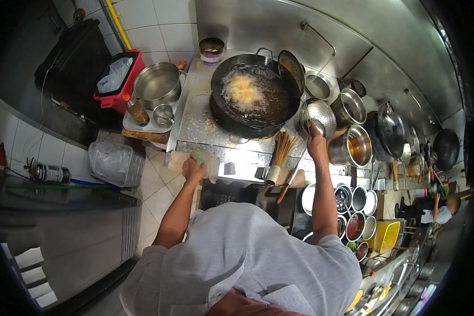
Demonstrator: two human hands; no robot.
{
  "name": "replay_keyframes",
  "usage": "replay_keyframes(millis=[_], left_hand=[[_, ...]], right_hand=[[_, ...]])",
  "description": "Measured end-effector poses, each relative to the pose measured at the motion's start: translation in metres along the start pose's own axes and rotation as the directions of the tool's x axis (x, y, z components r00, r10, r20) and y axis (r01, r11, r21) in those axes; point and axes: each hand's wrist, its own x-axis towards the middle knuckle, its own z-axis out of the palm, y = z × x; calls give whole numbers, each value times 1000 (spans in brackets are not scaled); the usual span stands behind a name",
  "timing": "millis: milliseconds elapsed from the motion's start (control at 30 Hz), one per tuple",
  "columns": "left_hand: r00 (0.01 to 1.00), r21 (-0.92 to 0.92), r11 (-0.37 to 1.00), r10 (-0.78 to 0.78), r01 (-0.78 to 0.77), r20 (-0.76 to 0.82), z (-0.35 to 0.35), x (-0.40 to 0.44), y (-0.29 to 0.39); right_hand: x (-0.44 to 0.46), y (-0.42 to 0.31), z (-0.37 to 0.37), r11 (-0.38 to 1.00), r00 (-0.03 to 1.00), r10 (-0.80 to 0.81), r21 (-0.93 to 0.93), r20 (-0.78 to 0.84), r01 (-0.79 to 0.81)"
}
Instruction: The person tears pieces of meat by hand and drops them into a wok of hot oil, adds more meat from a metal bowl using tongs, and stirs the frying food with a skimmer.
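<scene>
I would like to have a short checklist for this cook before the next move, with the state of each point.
1. Food inside the wok: ok, a golden mass sits in bubbling liquid.
2. Left hand away from the wok: ok, it is at a greenish pad.
3. Right hand firmly gripping the skimmer: cannot tell, the hand is at it but the grip is unclear.
4. Skimmer out of the liquid: ok, it is beside the wok.
5. Space before the wok free of tools: not ok, a bristle brush lies there.
</scene>
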Motion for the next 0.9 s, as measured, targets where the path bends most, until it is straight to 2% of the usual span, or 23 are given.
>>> replay_keyframes(millis=[33,67,133,167,233,267,367,533,600,767,900], left_hand=[[1000,2,1000,4,-4,-8,1,1,-1],[1000,3,1000,7,-7,-16,2,1,-1],[1000,1,1000,6,-6,-18,2,1,-2],[1000,0,1000,7,-7,-19,2,1,-2],[1000,-6,1000,9,-9,-19,2,2,-3],[1000,-13,1000,14,-15,-16,3,3,-3],[1000,-1,1000,13,-14,-22,3,3,-3],[1000,-9,1000,5,-5,-6,3,4,-3],[1000,-7,1000,-1,1,2,2,3,-2],[1000,4,1000,2,-2,-23,3,2,-1],[1000,5,1000,3,-3,-14,-1,-1,1]], right_hand=[[11,27,16,981,981,-175,-105,-81,166],[18,39,23,981,981,-175,-104,-79,166],[27,42,29,983,989,36,173,142,-61],[27,36,30,983,989,33,175,144,-58],[22,20,34,856,929,167,419,330,-303],[23,18,38,856,929,165,420,332,-302],[26,15,53,753,852,156,497,501,-430],[22,13,75,661,824,88,586,560,-469],[15,1,76,562,778,126,602,616,-567],[2,-8,74,445,721,42,633,691,-633],[-10,-6,65,243,654,-35,641,756,-728]])
